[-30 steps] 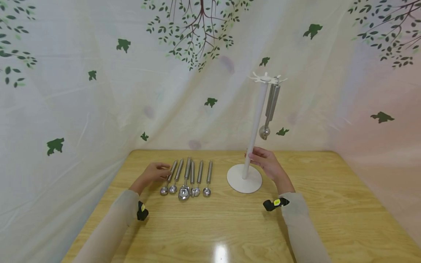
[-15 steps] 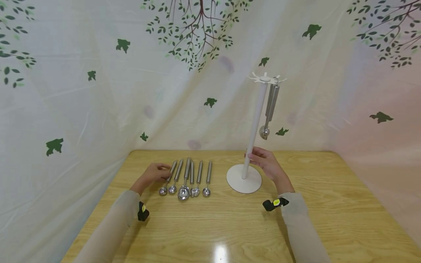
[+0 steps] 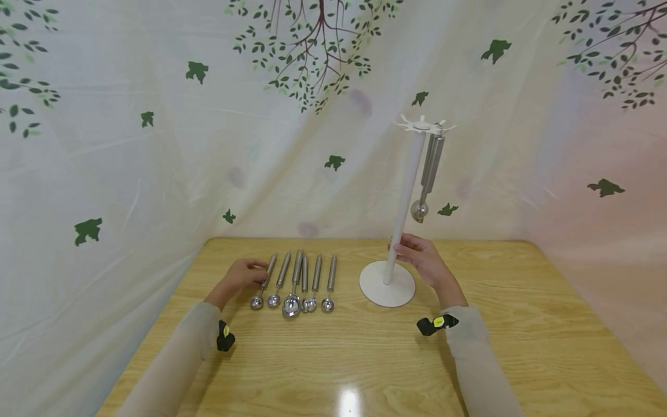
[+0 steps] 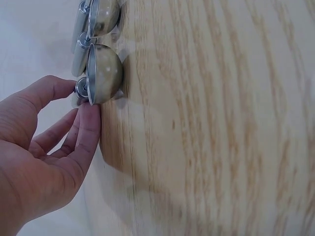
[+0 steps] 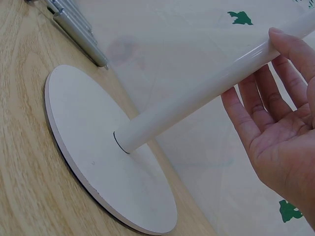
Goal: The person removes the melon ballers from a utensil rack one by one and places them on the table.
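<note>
The left hand is pinching the handle of the leftmost scoop between thumb and fingers, and this scoop is lying on the tabletop. Five other scoops are lying in a row to its right, their handles pointing toward the printed backdrop. The right hand is gripping the white stand low on its pole. The stand is resting on its round base, and metal utensils are hanging from its hooked top.
</note>
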{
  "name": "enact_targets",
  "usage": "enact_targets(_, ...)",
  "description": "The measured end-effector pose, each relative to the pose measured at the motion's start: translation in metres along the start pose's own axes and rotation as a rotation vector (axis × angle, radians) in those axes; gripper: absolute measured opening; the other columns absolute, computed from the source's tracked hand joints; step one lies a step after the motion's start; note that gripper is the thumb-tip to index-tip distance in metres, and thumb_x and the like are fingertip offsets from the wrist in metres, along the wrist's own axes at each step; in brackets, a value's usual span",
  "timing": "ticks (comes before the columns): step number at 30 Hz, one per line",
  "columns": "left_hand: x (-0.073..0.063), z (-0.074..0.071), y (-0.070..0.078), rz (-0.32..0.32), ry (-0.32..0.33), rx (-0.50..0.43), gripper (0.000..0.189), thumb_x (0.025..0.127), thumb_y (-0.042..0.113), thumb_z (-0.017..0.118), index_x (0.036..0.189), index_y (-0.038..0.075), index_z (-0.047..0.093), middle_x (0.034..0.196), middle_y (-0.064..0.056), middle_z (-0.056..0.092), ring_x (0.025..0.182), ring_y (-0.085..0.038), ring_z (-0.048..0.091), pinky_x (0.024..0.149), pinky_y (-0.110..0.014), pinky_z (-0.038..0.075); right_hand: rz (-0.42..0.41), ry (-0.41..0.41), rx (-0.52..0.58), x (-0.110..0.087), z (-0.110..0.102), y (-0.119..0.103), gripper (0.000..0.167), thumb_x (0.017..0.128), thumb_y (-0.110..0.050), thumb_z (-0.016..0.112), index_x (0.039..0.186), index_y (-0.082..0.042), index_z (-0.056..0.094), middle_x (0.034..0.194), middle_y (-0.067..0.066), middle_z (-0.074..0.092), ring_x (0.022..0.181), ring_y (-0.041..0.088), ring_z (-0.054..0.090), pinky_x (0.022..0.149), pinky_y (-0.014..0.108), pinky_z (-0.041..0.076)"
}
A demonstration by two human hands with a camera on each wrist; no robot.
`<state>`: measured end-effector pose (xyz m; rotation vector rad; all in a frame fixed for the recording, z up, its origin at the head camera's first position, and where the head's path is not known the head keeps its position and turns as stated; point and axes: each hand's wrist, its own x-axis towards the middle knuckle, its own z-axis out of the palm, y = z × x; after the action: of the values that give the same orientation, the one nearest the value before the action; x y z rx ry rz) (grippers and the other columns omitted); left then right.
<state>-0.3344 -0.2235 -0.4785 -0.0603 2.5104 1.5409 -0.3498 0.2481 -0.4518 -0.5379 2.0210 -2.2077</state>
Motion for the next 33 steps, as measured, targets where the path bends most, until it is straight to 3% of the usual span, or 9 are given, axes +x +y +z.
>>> enact_targets(7, -0.002, -0.002, 0.002, 0.022, -0.020, 0.010, 0.047, 0.094, 0.004, 0.069, 0.134, -0.014, 0.055, 0.121, -0.032, 0.066, 0.087, -0.017, 0.071, 0.080, -0.035, 0.064, -0.005, 0.005, 0.002, 0.000, 0.000, 0.000, 0.019, 0.100, -0.013, 0.066, 0.114, -0.024, 0.072, 0.110, -0.004, 0.074, 0.104, 0.008, 0.071, 0.092, 0.024, 0.060)
enact_targets(10, -0.002, -0.003, 0.003, 0.024, -0.025, 0.021, 0.047, 0.094, 0.005, 0.069, 0.134, -0.014, 0.055, 0.123, -0.033, 0.066, 0.088, -0.017, 0.071, 0.081, -0.036, 0.064, -0.043, 0.012, 0.010, 0.001, 0.000, 0.001, 0.021, 0.099, -0.009, 0.066, 0.119, -0.013, 0.072, 0.109, -0.001, 0.076, 0.102, 0.009, 0.072, 0.091, 0.025, 0.060)
enact_targets(14, 0.000, -0.003, 0.002, 0.015, -0.026, 0.017, 0.046, 0.094, 0.005, 0.068, 0.134, -0.013, 0.056, 0.123, -0.031, 0.066, 0.089, -0.016, 0.070, 0.081, -0.033, 0.064, -0.112, 0.025, 0.015, 0.001, 0.000, 0.002, 0.023, 0.098, -0.004, 0.065, 0.119, -0.007, 0.073, 0.105, 0.000, 0.077, 0.099, 0.010, 0.073, 0.089, 0.026, 0.061)
enact_targets(17, 0.001, -0.003, 0.001, 0.015, -0.028, 0.015, 0.046, 0.094, 0.005, 0.068, 0.134, -0.013, 0.055, 0.122, -0.031, 0.067, 0.089, -0.016, 0.070, 0.081, -0.033, 0.064, -0.128, 0.051, 0.013, 0.002, 0.002, 0.002, 0.023, 0.097, -0.003, 0.066, 0.114, -0.015, 0.077, 0.102, -0.002, 0.078, 0.097, 0.010, 0.074, 0.087, 0.026, 0.062)
enact_targets(24, 0.002, -0.002, -0.002, 0.001, -0.023, 0.002, 0.047, 0.094, 0.005, 0.070, 0.134, -0.013, 0.056, 0.120, -0.029, 0.068, 0.087, -0.015, 0.070, 0.083, -0.034, 0.064, -0.124, 0.120, 0.015, 0.003, 0.005, 0.004, 0.023, 0.094, -0.003, 0.071, 0.115, -0.011, 0.077, 0.101, -0.003, 0.079, 0.095, 0.010, 0.074, 0.086, 0.027, 0.062)
enact_targets(28, 0.002, -0.002, -0.003, 0.000, -0.026, -0.006, 0.047, 0.095, 0.006, 0.069, 0.135, -0.013, 0.055, 0.120, -0.029, 0.067, 0.089, -0.015, 0.070, 0.083, -0.034, 0.063, -0.130, 0.149, 0.016, 0.002, 0.007, 0.005, 0.022, 0.094, -0.005, 0.072, 0.112, -0.014, 0.079, 0.103, 0.000, 0.079, 0.095, 0.010, 0.075, 0.085, 0.027, 0.063)
enact_targets(33, 0.001, -0.002, -0.003, -0.004, -0.023, -0.014, 0.046, 0.095, 0.007, 0.069, 0.135, -0.012, 0.055, 0.120, -0.027, 0.067, 0.091, -0.015, 0.070, 0.084, -0.033, 0.063, -0.148, 0.161, 0.021, 0.001, 0.010, 0.005, 0.023, 0.094, -0.003, 0.072, 0.112, -0.016, 0.079, 0.098, -0.007, 0.079, 0.093, 0.009, 0.075, 0.085, 0.026, 0.062)
